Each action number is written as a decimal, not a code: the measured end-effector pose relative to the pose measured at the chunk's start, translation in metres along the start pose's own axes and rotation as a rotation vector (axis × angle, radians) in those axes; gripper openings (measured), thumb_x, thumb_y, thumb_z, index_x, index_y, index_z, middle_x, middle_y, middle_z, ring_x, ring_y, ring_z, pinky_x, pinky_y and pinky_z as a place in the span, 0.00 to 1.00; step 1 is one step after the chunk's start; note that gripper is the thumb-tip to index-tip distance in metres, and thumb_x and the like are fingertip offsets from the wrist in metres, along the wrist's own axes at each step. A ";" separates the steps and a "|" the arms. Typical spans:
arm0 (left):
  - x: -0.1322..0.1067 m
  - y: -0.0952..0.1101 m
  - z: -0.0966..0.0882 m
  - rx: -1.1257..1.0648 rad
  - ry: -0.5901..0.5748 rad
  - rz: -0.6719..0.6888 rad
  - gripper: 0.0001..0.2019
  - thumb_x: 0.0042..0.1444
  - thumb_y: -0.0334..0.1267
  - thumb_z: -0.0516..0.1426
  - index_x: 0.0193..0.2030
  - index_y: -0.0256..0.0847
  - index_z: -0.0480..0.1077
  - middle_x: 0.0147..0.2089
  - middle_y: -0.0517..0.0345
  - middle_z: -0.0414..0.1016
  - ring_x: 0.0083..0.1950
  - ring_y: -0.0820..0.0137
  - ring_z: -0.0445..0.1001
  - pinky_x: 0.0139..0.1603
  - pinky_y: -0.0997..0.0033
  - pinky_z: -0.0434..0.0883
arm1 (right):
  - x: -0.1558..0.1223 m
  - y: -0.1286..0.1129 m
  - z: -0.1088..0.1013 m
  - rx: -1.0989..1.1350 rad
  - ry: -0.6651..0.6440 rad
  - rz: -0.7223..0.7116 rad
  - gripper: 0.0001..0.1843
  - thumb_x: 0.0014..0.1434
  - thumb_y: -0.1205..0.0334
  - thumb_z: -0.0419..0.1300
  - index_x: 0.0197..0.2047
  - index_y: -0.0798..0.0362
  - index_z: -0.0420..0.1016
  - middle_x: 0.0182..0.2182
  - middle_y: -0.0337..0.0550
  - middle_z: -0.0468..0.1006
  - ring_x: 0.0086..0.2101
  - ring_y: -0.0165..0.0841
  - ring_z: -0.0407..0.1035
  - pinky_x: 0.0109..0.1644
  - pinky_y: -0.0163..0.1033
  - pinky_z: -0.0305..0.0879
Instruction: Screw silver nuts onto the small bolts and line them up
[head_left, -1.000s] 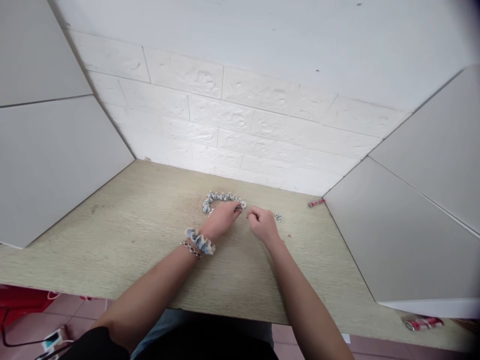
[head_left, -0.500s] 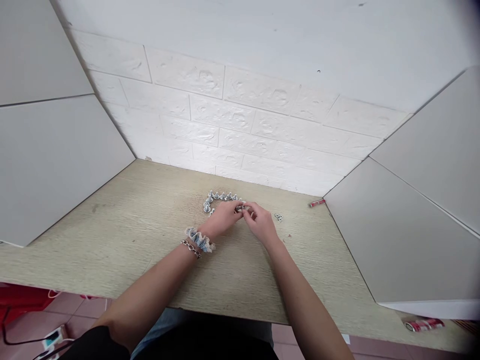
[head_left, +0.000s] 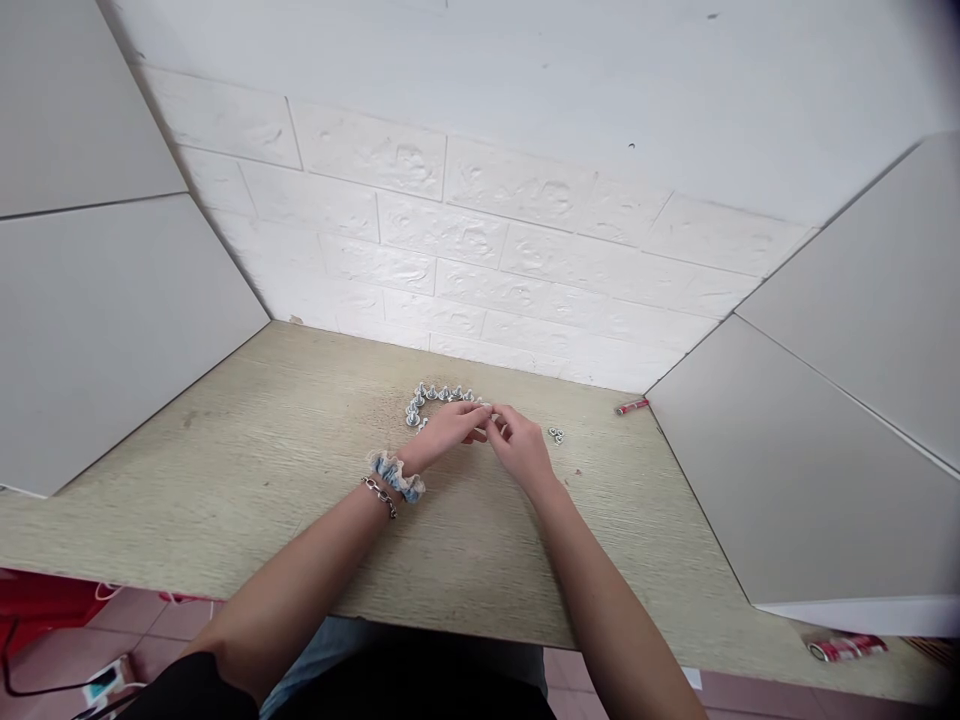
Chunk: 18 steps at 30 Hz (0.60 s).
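Note:
My left hand [head_left: 448,430] and my right hand [head_left: 520,445] meet above the table, their closed fingertips touching. Between them they pinch a small silvery bolt, which the fingers now almost wholly hide. Just behind and to the left of my left hand, several silvery bolts [head_left: 445,394] with wide washers stand upright in a curved row. Part of that row is covered by the hand. Right of my right hand lies a small group of metal nuts [head_left: 556,435]. A blue and cream scrunchie [head_left: 397,476] and a chain bracelet [head_left: 380,496] circle my left wrist.
The pale wooden table [head_left: 262,450] ends at a white brick-patterned wall [head_left: 442,240]. Grey panels stand at the left [head_left: 112,330] and right [head_left: 810,450]. One red can [head_left: 631,407] lies by the right panel, another red can [head_left: 847,649] near the front edge.
The fingers of my left hand have shifted and turned a little, so the silvery part seen between the fingertips is now covered. My right hand stays nearly in place.

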<state>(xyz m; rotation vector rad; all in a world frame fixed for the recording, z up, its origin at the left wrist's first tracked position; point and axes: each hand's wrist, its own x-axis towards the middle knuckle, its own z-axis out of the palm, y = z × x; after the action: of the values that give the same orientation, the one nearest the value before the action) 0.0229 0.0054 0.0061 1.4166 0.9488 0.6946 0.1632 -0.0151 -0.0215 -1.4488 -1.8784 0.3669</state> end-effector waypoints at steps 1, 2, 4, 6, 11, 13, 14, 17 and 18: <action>0.000 0.000 -0.001 0.000 -0.002 -0.022 0.19 0.49 0.52 0.51 0.34 0.37 0.69 0.36 0.54 0.73 0.38 0.70 0.71 0.41 0.71 0.65 | 0.000 -0.001 0.000 -0.004 -0.001 -0.009 0.12 0.56 0.57 0.49 0.38 0.49 0.70 0.24 0.36 0.72 0.23 0.28 0.63 0.28 0.33 0.56; 0.000 -0.001 -0.001 -0.001 -0.005 -0.041 0.20 0.49 0.53 0.52 0.35 0.37 0.70 0.37 0.54 0.73 0.38 0.70 0.71 0.41 0.71 0.65 | 0.000 -0.001 0.000 -0.007 -0.003 -0.014 0.11 0.56 0.57 0.49 0.38 0.49 0.70 0.24 0.36 0.72 0.23 0.28 0.63 0.28 0.33 0.57; 0.000 -0.002 -0.003 -0.014 -0.019 -0.064 0.21 0.47 0.54 0.53 0.38 0.38 0.70 0.39 0.54 0.72 0.39 0.70 0.71 0.41 0.71 0.65 | 0.000 -0.001 0.000 -0.010 -0.007 -0.018 0.11 0.56 0.58 0.49 0.38 0.49 0.70 0.25 0.36 0.72 0.23 0.28 0.63 0.28 0.33 0.57; 0.000 -0.003 -0.004 -0.035 -0.038 -0.077 0.20 0.47 0.54 0.53 0.39 0.39 0.70 0.39 0.55 0.72 0.38 0.70 0.70 0.41 0.71 0.65 | 0.000 0.000 0.000 -0.015 -0.008 -0.033 0.12 0.56 0.57 0.49 0.39 0.49 0.70 0.26 0.37 0.73 0.25 0.29 0.64 0.30 0.34 0.59; -0.001 -0.005 -0.005 -0.040 -0.034 -0.058 0.17 0.49 0.50 0.53 0.41 0.42 0.69 0.38 0.57 0.71 0.37 0.71 0.69 0.40 0.70 0.64 | 0.000 0.002 0.002 0.004 0.057 -0.155 0.15 0.56 0.59 0.50 0.45 0.51 0.70 0.39 0.45 0.72 0.41 0.35 0.65 0.46 0.41 0.61; -0.001 -0.006 -0.004 -0.055 -0.032 -0.026 0.18 0.49 0.49 0.53 0.43 0.42 0.69 0.39 0.56 0.71 0.39 0.70 0.69 0.41 0.69 0.65 | 0.000 0.002 0.004 0.049 0.050 -0.173 0.19 0.54 0.59 0.53 0.50 0.50 0.67 0.46 0.46 0.69 0.48 0.37 0.61 0.53 0.45 0.58; -0.001 -0.006 -0.003 -0.072 -0.034 -0.009 0.18 0.48 0.48 0.54 0.43 0.42 0.69 0.40 0.55 0.71 0.40 0.69 0.69 0.41 0.69 0.65 | 0.000 0.002 0.004 0.078 0.032 -0.164 0.21 0.54 0.58 0.54 0.51 0.50 0.66 0.49 0.46 0.68 0.50 0.38 0.59 0.55 0.46 0.56; 0.001 -0.006 -0.002 -0.156 -0.027 0.025 0.19 0.47 0.47 0.55 0.45 0.40 0.68 0.43 0.53 0.71 0.44 0.67 0.69 0.42 0.70 0.65 | 0.000 0.004 0.006 0.209 -0.055 -0.086 0.28 0.52 0.53 0.56 0.56 0.48 0.61 0.55 0.45 0.62 0.55 0.39 0.53 0.59 0.48 0.50; 0.001 -0.006 -0.002 -0.189 -0.024 0.027 0.19 0.47 0.47 0.56 0.44 0.40 0.68 0.44 0.52 0.70 0.44 0.68 0.69 0.41 0.70 0.65 | 0.000 0.004 0.006 0.267 -0.087 -0.053 0.30 0.51 0.52 0.56 0.57 0.48 0.60 0.57 0.44 0.60 0.57 0.39 0.50 0.60 0.48 0.49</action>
<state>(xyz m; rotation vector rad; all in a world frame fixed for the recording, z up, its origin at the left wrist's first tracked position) 0.0212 0.0067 -0.0001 1.2699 0.8241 0.7659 0.1619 -0.0129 -0.0285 -1.2187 -1.8510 0.6380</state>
